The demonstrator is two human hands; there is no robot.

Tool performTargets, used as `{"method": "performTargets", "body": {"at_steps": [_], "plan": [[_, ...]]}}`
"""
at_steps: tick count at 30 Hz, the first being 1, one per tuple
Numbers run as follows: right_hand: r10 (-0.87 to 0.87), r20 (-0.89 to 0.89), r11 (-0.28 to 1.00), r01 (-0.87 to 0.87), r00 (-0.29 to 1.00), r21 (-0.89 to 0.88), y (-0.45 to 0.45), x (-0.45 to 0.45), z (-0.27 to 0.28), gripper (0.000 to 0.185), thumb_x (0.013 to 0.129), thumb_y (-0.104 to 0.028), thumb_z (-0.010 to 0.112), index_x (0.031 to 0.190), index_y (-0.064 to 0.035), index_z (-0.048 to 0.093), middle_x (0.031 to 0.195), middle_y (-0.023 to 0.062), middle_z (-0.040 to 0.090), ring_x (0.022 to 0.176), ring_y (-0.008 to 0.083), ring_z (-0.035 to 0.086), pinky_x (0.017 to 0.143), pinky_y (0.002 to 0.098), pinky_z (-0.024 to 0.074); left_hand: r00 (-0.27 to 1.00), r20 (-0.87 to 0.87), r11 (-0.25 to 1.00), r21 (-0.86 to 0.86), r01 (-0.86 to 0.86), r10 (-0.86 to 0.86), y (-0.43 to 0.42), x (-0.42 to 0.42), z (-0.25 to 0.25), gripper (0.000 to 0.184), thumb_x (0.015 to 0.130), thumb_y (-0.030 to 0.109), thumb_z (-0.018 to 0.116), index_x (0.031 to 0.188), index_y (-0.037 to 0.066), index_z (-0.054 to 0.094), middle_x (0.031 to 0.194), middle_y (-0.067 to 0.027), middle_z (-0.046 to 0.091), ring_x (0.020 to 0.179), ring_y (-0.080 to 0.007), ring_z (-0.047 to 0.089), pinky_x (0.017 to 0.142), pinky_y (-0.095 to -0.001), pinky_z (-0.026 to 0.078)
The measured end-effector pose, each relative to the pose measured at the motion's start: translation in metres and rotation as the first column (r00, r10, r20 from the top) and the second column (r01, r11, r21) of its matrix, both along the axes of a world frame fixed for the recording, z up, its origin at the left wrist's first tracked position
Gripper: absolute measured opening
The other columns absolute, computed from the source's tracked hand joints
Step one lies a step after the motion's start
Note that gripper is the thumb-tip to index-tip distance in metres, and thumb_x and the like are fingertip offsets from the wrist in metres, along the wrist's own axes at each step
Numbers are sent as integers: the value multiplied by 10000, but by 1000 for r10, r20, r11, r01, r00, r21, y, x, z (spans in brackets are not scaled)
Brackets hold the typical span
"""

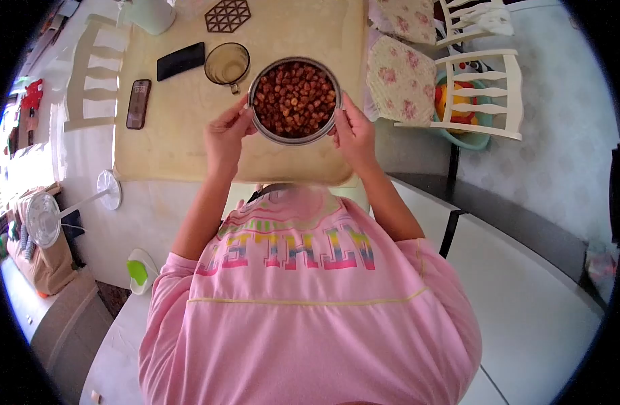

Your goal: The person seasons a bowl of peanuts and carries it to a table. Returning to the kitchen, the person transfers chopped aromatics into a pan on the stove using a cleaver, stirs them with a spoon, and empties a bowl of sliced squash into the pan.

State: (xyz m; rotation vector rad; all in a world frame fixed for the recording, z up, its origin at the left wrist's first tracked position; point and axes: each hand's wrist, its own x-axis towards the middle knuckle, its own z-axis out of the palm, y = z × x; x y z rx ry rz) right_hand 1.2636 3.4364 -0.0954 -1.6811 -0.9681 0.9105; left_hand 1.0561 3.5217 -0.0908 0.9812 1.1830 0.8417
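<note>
A round metal bowl (295, 142) is held level over the near part of the table. It is full of small reddish-brown chunks (294, 98), glossy like cooked food; their exact kind I cannot make out. My left hand (227, 135) grips the bowl's left side, thumb along the rim. On the opposite side my right hand (355, 133) grips it the same way. The fingers under the bowl are partly hidden. Just beyond my left hand stands a brown-tinted glass cup (227, 63), its handle toward me.
The table (182, 145) has a yellowish cover. On it are a phone (138, 104), a black flat object (180, 61), a hexagonal trivet (228, 15) and a pale jug (151, 15). White chairs (516, 94) flank both sides, one with a floral cushion (399, 77).
</note>
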Motion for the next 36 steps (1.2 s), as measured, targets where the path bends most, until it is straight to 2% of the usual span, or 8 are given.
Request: {"method": "performTargets", "body": {"at_steps": [2,11,17,20,23,26,32,36], "plan": [[31,61,994,-37,998,99,0,1,16,400,909,-116,459,1296,-26,414,620,7,524,471,49,457,405,194,390,1000,0,999,48,-8,8,-2,2,11,323,851,54,558,1168,-7,544,750,13,539,642,-59,518,631,-220,494],[34,-47,997,-37,998,-62,5,6,-16,392,911,-118,456,1289,-19,419,632,13,533,475,41,456,405,194,393,1000,21,996,-87,21,-19,7,6,-22,322,853,58,557,1169,-4,545,773,15,548,652,-57,526,629,-209,489],[10,40,993,-15,999,118,1,3,13,399,908,-113,457,1293,-18,412,623,18,530,471,41,461,401,193,390,1000,-19,999,47,4,-3,4,5,8,316,852,63,563,1164,11,555,769,12,547,634,-60,517,622,-216,488],[11,-25,998,-13,1000,-69,6,10,-12,402,906,-113,460,1294,-19,411,619,19,529,469,38,461,400,193,389,999,7,997,-65,41,-41,10,7,-25,352,861,121,576,1186,-7,530,830,-6,590,675,-72,547,665,-226,491],[40,-2,998,-41,999,-56,6,12,-18,414,891,-121,473,1291,-29,416,576,35,529,497,70,518,439,226,438,999,-15,995,-90,45,-46,8,7,-37,345,858,123,581,1178,1,540,828,-14,605,670,-72,548,658,-222,494],[36,-43,996,-40,998,-79,4,10,-13,407,906,-121,465,1296,-19,410,615,12,522,477,40,463,402,191,389,999,-11,995,-90,37,-38,6,9,-32,321,853,77,568,1165,4,551,801,-2,575,659,-67,544,637,-213,495],[-2,58,995,-4,998,95,-4,6,11,402,911,-128,461,1300,-37,413,623,-2,519,495,36,467,409,187,389,1000,21,1000,4,-3,3,3,9,4,301,845,44,565,1143,-1,566,790,2,560,660,-66,544,620,-211,500],[25,20,999,-24,999,-37,3,17,-12,399,909,-123,462,1300,-50,419,618,0,518,503,36,472,413,187,397,1000,-11,998,-69,12,-13,5,15,-12,300,843,45,569,1139,-3,568,773,8,548,652,-66,537,623,-215,500]]}}
